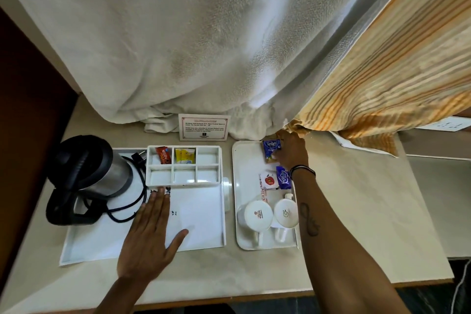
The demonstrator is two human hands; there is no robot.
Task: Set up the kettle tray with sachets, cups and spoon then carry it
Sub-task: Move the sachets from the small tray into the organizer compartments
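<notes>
Right hand (289, 149) grips Tetley sachet (270, 148); left hand (150, 239) lies flat, spread on kettle tray (204, 211).

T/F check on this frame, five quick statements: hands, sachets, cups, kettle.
1. The right hand is at the blue Tetley sachet on the small tray. True.
2. Both cups sit upright on the kettle tray. False: they lie mouth-down on the small tray, to the right of the kettle tray.
3. The left hand rests flat and open on the kettle tray. True.
4. All six organiser compartments hold sachets. False: only two back ones are filled, a red sachet and yellow sachets.
5. The kettle lies on the floor. False: it is on the kettle tray's left side.
</notes>
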